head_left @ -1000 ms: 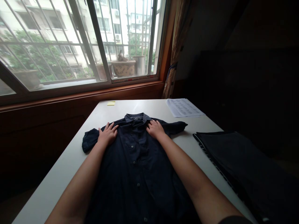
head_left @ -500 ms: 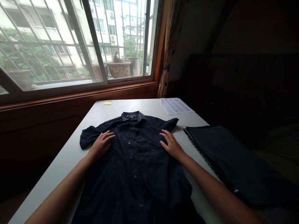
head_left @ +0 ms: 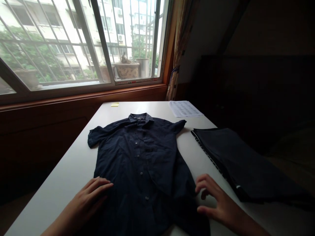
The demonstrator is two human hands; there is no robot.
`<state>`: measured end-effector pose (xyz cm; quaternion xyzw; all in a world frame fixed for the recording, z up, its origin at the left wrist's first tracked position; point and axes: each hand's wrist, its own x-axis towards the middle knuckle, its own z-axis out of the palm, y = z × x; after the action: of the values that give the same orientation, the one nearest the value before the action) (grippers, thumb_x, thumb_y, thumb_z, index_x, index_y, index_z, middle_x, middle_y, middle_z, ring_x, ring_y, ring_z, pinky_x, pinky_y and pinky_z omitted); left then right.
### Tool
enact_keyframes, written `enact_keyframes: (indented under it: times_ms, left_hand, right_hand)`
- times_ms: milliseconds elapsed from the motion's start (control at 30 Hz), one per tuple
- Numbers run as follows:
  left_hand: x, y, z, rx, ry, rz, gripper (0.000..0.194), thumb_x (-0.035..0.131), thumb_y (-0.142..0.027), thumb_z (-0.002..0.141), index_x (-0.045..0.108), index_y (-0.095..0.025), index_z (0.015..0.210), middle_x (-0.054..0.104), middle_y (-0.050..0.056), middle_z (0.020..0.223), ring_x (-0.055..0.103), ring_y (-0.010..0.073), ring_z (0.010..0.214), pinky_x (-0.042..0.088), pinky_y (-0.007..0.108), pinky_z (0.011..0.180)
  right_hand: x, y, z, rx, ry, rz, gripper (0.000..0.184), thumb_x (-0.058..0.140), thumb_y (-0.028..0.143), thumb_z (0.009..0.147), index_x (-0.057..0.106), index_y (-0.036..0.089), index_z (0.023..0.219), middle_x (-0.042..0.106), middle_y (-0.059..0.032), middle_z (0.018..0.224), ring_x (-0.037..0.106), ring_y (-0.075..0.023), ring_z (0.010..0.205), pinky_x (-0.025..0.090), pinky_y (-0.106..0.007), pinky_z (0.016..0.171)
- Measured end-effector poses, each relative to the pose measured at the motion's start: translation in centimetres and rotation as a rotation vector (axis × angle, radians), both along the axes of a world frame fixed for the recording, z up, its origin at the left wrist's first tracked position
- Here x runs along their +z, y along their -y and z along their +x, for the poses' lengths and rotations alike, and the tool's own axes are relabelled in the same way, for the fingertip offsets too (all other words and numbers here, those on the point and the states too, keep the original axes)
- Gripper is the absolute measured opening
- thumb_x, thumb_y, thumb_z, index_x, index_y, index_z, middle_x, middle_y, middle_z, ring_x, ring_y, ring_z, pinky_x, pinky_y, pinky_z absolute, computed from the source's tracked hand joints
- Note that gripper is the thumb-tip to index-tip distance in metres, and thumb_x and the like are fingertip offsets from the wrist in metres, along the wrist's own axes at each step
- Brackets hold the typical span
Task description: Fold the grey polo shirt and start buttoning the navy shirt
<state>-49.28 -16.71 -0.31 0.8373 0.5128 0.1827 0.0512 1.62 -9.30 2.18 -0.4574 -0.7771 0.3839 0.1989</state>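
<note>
A dark navy short-sleeved button-up shirt [head_left: 137,157] lies spread front side up on the white table, its collar toward the window. My left hand [head_left: 87,198] rests on the shirt's lower left side, fingers stretched out over the cloth. Beside the lower right edge of the shirt is my right hand [head_left: 211,200], thumb and fingers apart and curved toward the fabric. Whether its fingertips touch the cloth I cannot tell. The shirt's hem runs into dark shadow near me.
The white table [head_left: 66,167] reaches to the window wall. On its right side lies a folded dark cloth [head_left: 236,157] with a light stitched edge. Printed papers [head_left: 185,108] sit at the far right corner, a yellow sticky note [head_left: 115,104] at the far left. A curtain [head_left: 176,55] hangs by the window.
Both hands have moved down the shirt from the chest toward the hem. My right hand has come off the cloth to its right edge, its fingers more curled. The view has shifted slightly.
</note>
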Motion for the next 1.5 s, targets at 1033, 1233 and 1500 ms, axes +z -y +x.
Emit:
enact_keyframes:
  times_ms: [1033, 1233, 1500]
  left_hand:
    - [-1.9, -0.4, -0.3, 0.054, -0.044, 0.057, 0.04, 0.055, -0.031, 0.096, 0.056, -0.035, 0.136, 0.054, 0.001, 0.145, 0.051, 0.0251, 0.134, 0.052, 0.041, 0.107]
    - [-1.9, -0.4, -0.3, 0.049, -0.062, 0.063, 0.041, 0.055, -0.031, 0.096, 0.056, -0.035, 0.136, 0.054, 0.001, 0.145, 0.052, 0.0256, 0.132, 0.052, 0.042, 0.107]
    - [-1.9, -0.4, -0.3, 0.058, -0.045, 0.084, 0.04, 0.056, -0.03, 0.095, 0.059, -0.036, 0.134, 0.056, 0.0, 0.144, 0.055, 0.0246, 0.13, 0.053, 0.039, 0.106]
  right_hand:
    - [4.8, 3.3, -2.6, 0.16, 0.395, -0.299, 0.019, 0.067, 0.017, 0.07, 0.065, 0.021, 0.089, 0.067, -0.0035, 0.1, 0.063, -0.0216, 0.091, 0.048, -0.029, 0.08]
    - [3.1, 3.8, -3.9, 0.12, 0.577, -0.254, 0.02, 0.071, 0.018, 0.068, 0.073, 0.021, 0.088, 0.069, -0.0089, 0.108, 0.062, -0.0283, 0.103, 0.048, -0.034, 0.088]
    - [3.1, 3.5, -3.9, 0.044, 0.527, -0.176, 0.045, 0.079, 0.028, 0.069, 0.067, 0.022, 0.111, 0.065, -0.0104, 0.119, 0.06, -0.0297, 0.109, 0.045, -0.037, 0.095]
